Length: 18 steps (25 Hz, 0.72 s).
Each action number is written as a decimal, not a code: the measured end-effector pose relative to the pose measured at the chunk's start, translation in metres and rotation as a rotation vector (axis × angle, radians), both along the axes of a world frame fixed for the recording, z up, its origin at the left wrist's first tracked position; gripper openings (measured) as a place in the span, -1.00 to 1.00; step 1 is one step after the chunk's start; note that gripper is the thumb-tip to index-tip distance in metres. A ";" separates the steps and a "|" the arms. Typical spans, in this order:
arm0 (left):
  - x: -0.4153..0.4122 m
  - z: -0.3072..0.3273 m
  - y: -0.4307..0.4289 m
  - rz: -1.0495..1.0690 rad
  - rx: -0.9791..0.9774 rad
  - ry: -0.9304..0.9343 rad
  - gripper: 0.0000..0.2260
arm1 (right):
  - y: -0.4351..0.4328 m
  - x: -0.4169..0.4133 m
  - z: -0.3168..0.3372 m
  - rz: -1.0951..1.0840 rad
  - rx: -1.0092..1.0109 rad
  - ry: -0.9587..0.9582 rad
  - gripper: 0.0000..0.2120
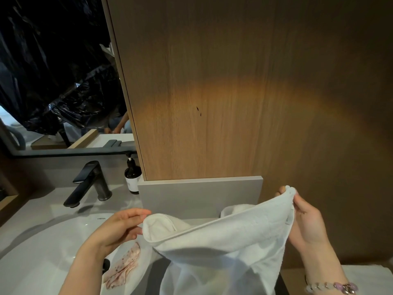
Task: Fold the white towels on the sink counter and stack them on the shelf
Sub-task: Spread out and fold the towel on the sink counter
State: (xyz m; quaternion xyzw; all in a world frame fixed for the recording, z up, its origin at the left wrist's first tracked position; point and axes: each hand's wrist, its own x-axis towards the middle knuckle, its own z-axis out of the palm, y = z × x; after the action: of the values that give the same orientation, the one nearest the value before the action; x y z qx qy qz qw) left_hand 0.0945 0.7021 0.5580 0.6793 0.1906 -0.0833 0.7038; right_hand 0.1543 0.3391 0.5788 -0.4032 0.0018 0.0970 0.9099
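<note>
White towel (223, 248) in pinch of left hand (119, 228) and right hand (308, 224); wood panel (234, 92) behind, faucet (89, 184) at left.

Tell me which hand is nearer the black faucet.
Left. The left hand grips the white towel just below-right of the faucet; the right hand holds the towel's other corner, far off to the right.

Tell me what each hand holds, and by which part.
One white towel: the left hand pinches its upper left corner, the right hand pinches its upper right corner, held higher.
</note>
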 end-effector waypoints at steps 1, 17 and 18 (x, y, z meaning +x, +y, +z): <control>0.001 -0.001 -0.001 0.019 -0.027 0.002 -0.87 | 0.001 -0.002 0.002 0.005 -0.010 -0.008 -0.63; -0.005 0.014 -0.009 -0.088 0.962 -0.183 -0.76 | 0.000 0.000 0.001 -0.037 0.002 0.048 -0.79; -0.004 0.013 -0.012 -0.073 1.066 -0.239 -0.71 | 0.002 -0.002 0.004 -0.041 -0.008 0.043 -0.82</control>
State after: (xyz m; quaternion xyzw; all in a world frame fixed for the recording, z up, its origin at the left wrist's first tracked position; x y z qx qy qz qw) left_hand 0.0901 0.6903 0.5710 0.9527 0.1013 0.0780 0.2756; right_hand 0.1526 0.3412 0.5828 -0.4047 0.0299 0.0871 0.9098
